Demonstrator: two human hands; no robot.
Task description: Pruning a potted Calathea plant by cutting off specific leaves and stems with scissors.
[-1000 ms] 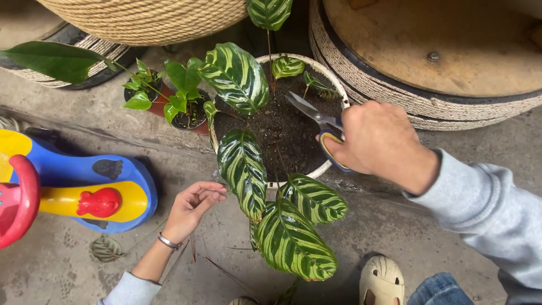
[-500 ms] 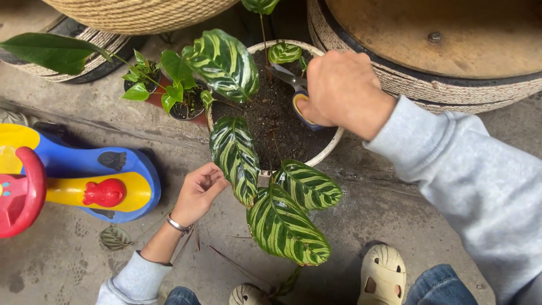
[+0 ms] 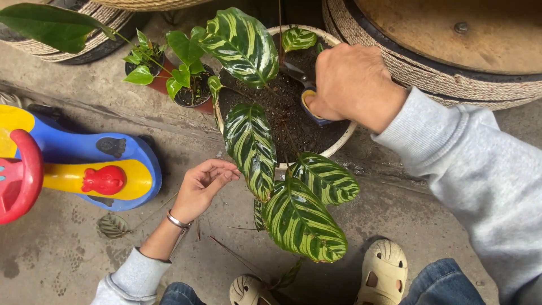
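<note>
Scissors held over the soil of a white pot with a striped-leaf plant.

The scissors [image 3: 305, 90] (blue and yellow handles, grey blades) sit above the dark soil inside the white pot [image 3: 339, 144], blades pointing toward the plant's stems. The right hand [image 3: 350, 82] is closed around the handles. The left hand [image 3: 203, 186] hovers loosely curled, fingertips nearly together, just beside a striped leaf [image 3: 251, 147] that hangs over the pot's rim, holding nothing. A small pot of green seedlings [image 3: 189, 93] stands left of it, a plastic ride-on toy [image 3: 73, 169] farther left on the concrete.

sleeves: light grey sweatshirt | left wrist: silver bracelet [image 3: 178, 221] | jeans: blue | clogs: cream
</note>
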